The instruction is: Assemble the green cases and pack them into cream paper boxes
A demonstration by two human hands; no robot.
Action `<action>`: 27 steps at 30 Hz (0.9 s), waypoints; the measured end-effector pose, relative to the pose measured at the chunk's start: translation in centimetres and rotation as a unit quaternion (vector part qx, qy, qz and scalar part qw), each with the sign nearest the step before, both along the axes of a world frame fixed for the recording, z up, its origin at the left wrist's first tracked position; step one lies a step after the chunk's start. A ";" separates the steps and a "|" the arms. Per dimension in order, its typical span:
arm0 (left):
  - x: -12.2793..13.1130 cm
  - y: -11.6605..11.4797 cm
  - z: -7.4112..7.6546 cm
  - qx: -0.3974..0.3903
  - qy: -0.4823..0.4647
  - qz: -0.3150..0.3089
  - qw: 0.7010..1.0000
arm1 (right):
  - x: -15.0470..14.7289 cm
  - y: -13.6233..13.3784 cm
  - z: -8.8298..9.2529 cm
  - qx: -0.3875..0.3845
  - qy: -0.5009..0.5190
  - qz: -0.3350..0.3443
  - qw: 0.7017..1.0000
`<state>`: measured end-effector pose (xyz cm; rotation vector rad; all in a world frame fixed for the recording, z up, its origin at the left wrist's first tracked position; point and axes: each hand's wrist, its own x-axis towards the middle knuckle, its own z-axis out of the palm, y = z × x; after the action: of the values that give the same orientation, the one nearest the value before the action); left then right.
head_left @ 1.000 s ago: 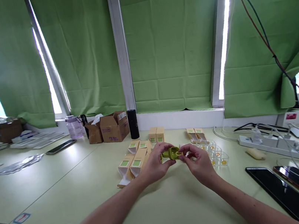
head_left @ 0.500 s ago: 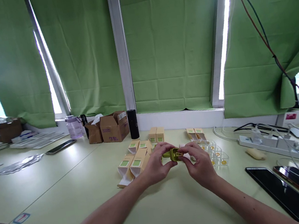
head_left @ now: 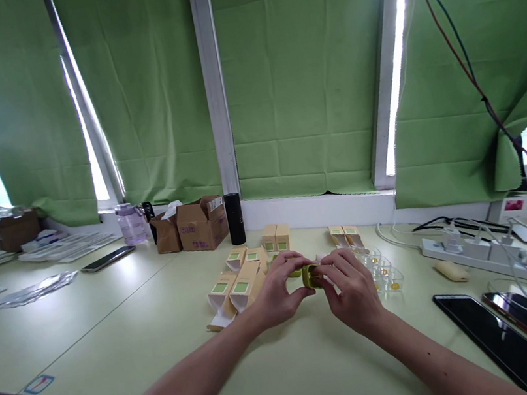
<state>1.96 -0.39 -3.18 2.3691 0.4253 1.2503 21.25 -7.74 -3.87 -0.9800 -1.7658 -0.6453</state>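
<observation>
A small yellow-green hollow case (head_left: 308,278) is pinched between the thumb and fingers of my left hand (head_left: 281,295), its open side turned to the right. The fingertips of my right hand (head_left: 355,289) are closed together at that opening; whatever they hold there is hidden. Behind my left fingers lies another yellow-green piece (head_left: 296,273), partly covered. Several cream cartons with green labels (head_left: 241,288) stand left of my left hand, some with flaps open. Several clear cups with yellow centres (head_left: 395,281) sit beyond my right hand.
More cartons (head_left: 276,238) stand farther back. Cardboard boxes (head_left: 202,225), a black cylinder (head_left: 234,218) and a lilac bottle (head_left: 130,224) line the back left. At right lie a power strip (head_left: 474,252), cables, a beige object (head_left: 451,271) and a dark tablet (head_left: 492,335).
My right fingertips have moved left to the case's opening, and the small yellow-green piece seen in them is now hidden. My left hand keeps its grip nearly in place.
</observation>
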 end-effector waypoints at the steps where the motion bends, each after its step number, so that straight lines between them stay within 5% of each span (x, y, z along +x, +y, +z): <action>1: 0.0 0.0 0.0 0.000 0.000 0.000 1.000 | 0.0 0.0 0.0 0.000 0.000 -0.004 1.000; 27: -0.2 1.1 -0.7 0.018 0.012 -0.024 0.999 | 0.2 0.8 -0.7 0.018 -0.021 0.004 1.000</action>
<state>1.79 0.71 -3.86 2.4122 0.3553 1.2176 21.45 -6.97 -4.55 -0.9404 -1.7870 -0.6951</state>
